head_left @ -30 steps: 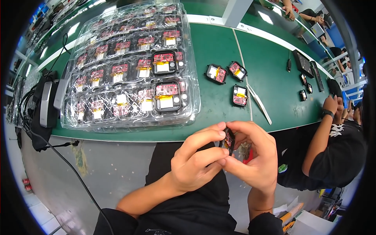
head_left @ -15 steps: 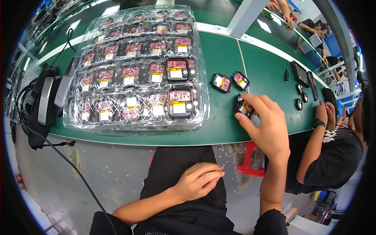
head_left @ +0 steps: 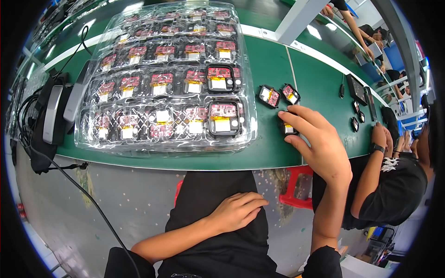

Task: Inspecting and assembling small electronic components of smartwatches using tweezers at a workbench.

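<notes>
My right hand (head_left: 320,143) is at the table's right part, thumb and fingers around a small black square watch case (head_left: 288,127) that sits on the green tabletop, partly hidden under the fingers. Just beyond it lie two more such watch cases, one at the left (head_left: 269,96) and one at the right (head_left: 290,94), each with a red circuit board and a white and yellow part inside. My left hand (head_left: 237,212) rests on my lap, fingers loosely stretched out, holding nothing.
Clear plastic trays (head_left: 157,147) full of similar cases cover the table's left half. Two black cases, near (head_left: 224,119) and far (head_left: 220,78), sit at their right side. A cable (head_left: 88,199) hangs at the left. A co-worker (head_left: 389,185) sits at the right, beside a red stool (head_left: 296,187).
The view has shifted slightly, so the trays appear further right. The watch case at my right hand, tilted before, now lies flatter on the table. My left hand stays on my lap.
</notes>
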The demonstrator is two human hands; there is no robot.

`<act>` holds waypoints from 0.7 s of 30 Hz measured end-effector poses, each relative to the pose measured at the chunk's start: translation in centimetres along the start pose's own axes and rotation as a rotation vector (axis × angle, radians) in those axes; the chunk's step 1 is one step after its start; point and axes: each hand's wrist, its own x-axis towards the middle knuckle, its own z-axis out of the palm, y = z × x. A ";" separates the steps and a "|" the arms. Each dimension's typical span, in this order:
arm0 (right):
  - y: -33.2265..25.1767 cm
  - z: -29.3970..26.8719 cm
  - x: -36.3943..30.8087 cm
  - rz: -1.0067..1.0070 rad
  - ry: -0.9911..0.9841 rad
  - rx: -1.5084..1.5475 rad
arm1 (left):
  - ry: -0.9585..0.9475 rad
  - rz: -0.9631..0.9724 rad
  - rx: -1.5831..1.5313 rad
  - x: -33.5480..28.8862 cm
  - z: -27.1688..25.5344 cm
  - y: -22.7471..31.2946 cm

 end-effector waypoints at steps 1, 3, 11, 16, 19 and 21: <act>0.0 0.0 0.1 0.023 -0.051 0.016 | -0.006 -0.008 -0.004 0.0 0.0 0.1; -0.5 -0.5 0.4 0.056 -0.084 0.023 | -0.008 -0.015 -0.007 0.0 0.0 0.1; -1.1 -1.0 1.5 0.141 -0.206 0.066 | -0.021 -0.018 -0.003 -0.1 0.1 -0.1; -1.7 -0.9 1.6 0.192 -0.229 0.048 | -0.028 -0.020 0.003 -0.2 0.1 -0.1; -2.2 -0.7 1.7 0.201 -0.221 0.029 | -0.036 -0.024 0.012 -0.3 0.1 -0.4; -2.3 0.0 2.0 0.200 -0.114 -0.001 | -0.043 -0.026 0.018 -0.3 0.2 -0.5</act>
